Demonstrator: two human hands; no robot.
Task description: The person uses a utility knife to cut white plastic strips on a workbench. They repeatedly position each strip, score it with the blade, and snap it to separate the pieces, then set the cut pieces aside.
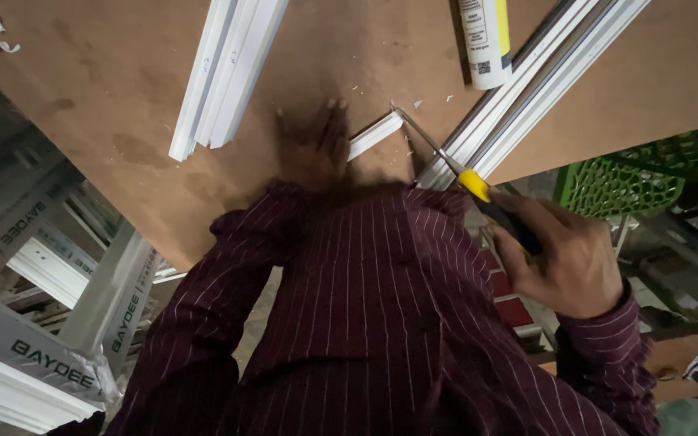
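On the brown board [123,97], near centre frame, a short white strip [375,134] lies slanted, its lower end meeting the left hand [310,149] at that hand's three o'clock side. The strip's upper end sits at the tip of the screwdriver [446,160], whose metal shaft runs from about ten o'clock down to four o'clock into the right hand [563,258].

Left hand is blurred and dark; fingers point toward twelve o'clock and appear laid flat on the board, close together, but whether they press the strip cannot be told. Its wrist is covered by a maroon striped sleeve [349,307].

Right hand is closed firmly around the black handle, with the yellow collar showing just above the fingers [527,211].

Long white profile [527,89] runs diagonally at one o'clock, just beside the shaft, cut off at the top edge. A second white profile [224,73] lies at eleven o'clock, well apart. A sealant tube [485,44] at twelve o'clock is cut off. Green crate [632,182] shows at three o'clock, below board level.
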